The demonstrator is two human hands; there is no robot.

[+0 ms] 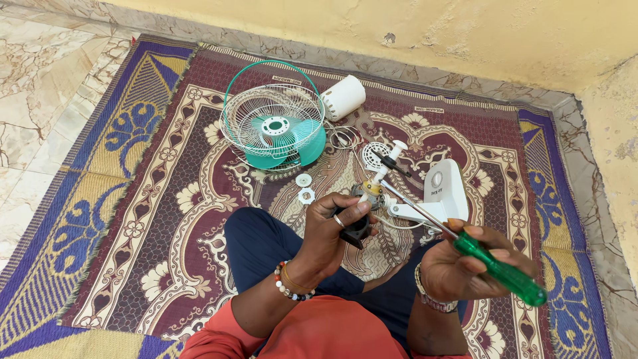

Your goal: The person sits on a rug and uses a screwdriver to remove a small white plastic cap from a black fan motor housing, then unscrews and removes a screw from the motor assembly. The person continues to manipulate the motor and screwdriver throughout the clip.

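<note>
My left hand (335, 229) grips a small black fan motor part (357, 229) held over my lap, with a yellowish piece and white shaft (376, 182) sticking up from it. My right hand (465, 269) is closed on a green-handled screwdriver (502, 271). Its metal shaft (415, 207) slants up left, and the tip reaches the motor part near the yellowish piece. A white fan base (444, 191) lies on the mat just beyond both hands.
A teal fan blade inside white wire guards (274, 123) stands on the patterned mat (166, 199), a white cylindrical cover (343, 96) behind it. Two small white nuts (305, 188) and a black pen-like tool (391, 163) lie nearby. Yellow wall behind; marble floor left.
</note>
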